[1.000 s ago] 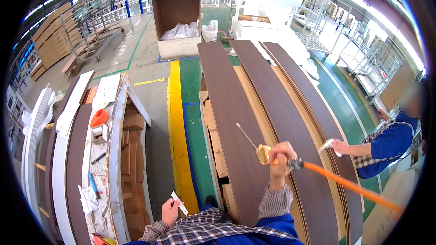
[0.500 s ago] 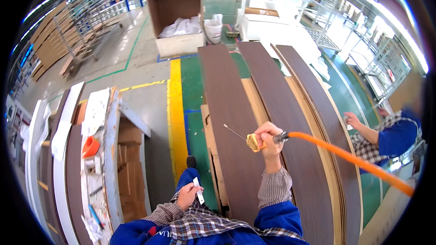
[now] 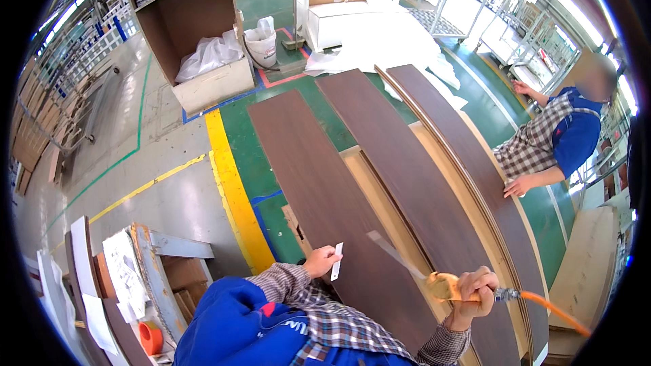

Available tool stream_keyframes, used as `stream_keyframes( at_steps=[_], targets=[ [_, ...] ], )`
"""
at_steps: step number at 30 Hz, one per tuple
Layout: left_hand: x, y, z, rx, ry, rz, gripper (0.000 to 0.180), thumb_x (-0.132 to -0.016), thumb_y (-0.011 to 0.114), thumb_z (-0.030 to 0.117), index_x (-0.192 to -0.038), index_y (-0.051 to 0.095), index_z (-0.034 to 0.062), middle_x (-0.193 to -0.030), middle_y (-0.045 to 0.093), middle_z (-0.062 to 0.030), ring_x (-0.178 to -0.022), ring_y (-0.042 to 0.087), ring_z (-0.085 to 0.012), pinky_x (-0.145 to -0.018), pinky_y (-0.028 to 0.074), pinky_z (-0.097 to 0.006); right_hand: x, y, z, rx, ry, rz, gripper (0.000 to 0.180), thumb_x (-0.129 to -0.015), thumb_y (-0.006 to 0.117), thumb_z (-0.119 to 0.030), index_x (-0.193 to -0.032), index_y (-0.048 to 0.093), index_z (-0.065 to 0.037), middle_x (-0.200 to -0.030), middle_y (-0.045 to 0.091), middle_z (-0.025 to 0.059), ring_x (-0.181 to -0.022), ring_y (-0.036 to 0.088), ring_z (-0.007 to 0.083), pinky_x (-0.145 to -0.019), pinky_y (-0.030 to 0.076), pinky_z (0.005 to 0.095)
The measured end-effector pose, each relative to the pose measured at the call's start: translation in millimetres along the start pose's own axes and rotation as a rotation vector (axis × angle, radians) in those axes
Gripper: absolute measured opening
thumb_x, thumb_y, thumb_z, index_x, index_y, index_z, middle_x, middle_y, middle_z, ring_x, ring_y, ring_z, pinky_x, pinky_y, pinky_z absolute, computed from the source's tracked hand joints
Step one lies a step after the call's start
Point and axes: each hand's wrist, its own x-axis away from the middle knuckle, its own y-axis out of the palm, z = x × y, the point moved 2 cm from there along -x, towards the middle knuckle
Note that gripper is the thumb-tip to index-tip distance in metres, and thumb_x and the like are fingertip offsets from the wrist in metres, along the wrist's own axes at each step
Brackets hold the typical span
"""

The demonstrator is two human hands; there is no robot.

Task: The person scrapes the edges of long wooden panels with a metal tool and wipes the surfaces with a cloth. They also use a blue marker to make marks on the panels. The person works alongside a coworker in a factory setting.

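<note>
My right hand (image 3: 475, 293) grips a yellow air blow gun (image 3: 442, 286) with a thin metal nozzle pointing up-left over a dark brown panel (image 3: 319, 183). An orange hose (image 3: 549, 308) runs from the gun to the lower right. My left hand (image 3: 320, 261) pinches a small white slip (image 3: 336, 261) at the near end of that panel. Two more dark brown panels (image 3: 400, 163) lie beside it on a stack of pale boards (image 3: 386, 196).
A co-worker (image 3: 556, 139) in a checked shirt and blue apron leans a hand on the far right panel. A brown open cabinet (image 3: 196, 20) with white bags and a white bucket (image 3: 261, 44) stand at the back. A cluttered rack (image 3: 135, 278) stands at lower left.
The view has swung left and down. My left hand has risen with the white slip to the panel's near end. My right hand with the blow gun sits lower and further right in view.
</note>
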Motion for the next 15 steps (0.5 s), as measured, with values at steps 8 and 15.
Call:
stream_keyframes(
  at_steps=[8, 15],
  targets=[
    [-71, -12, 13, -0.176, 0.258, 0.207, 0.025, -0.083, 0.06, 0.024, -0.081, 0.059, -0.0008, -0.084, 0.054, -0.0124, -0.078, 0.056, -0.0291, -0.071, 0.046, -0.036, 22, -1, -12, 0.231, -0.178, 0.251, 0.011, -0.083, 0.047, -0.012, -0.076, 0.046, -0.004, -0.065, 0.036, 0.0024, -0.041, 0.03, 0.0067, -0.043, 0.028, 0.021],
    [-101, -3, 30, -0.348, 0.415, 0.377, 0.023, -0.084, 0.06, 0.024, -0.083, 0.064, 0.0007, -0.103, 0.052, -0.0071, -0.094, 0.054, -0.0246, -0.078, 0.047, -0.035, 25, 25, -34, 0.223, -0.09, 0.15, 0.022, -0.077, 0.05, -0.013, -0.096, 0.062, -0.009, -0.125, 0.038, 0.0211, -0.103, 0.048, 0.0266, -0.088, 0.04, 0.0387]
  ],
)
